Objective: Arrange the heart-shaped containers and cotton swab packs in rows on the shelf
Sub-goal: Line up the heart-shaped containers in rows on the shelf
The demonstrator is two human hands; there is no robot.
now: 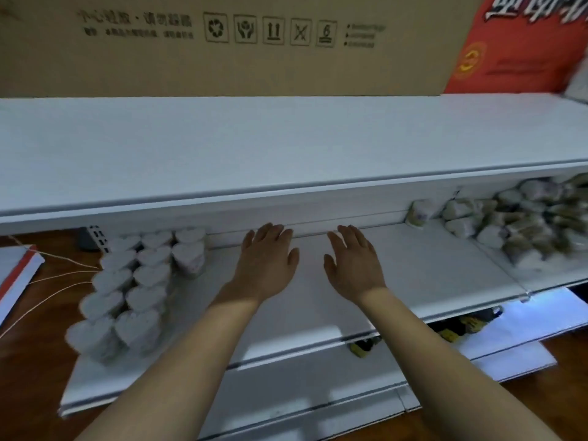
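Several white heart-shaped containers stand in rows at the left end of the white middle shelf. A loose heap of heart-shaped containers and cotton swab packs lies at the right end, with one container standing apart at the back. My left hand and my right hand reach out side by side over the bare middle of the shelf, fingers straight, holding nothing.
The white top shelf overhangs the back of the middle shelf. A large cardboard box and a red bag stand behind it. Lower shelves show below, with yellow-black items. A wooden floor lies to the left.
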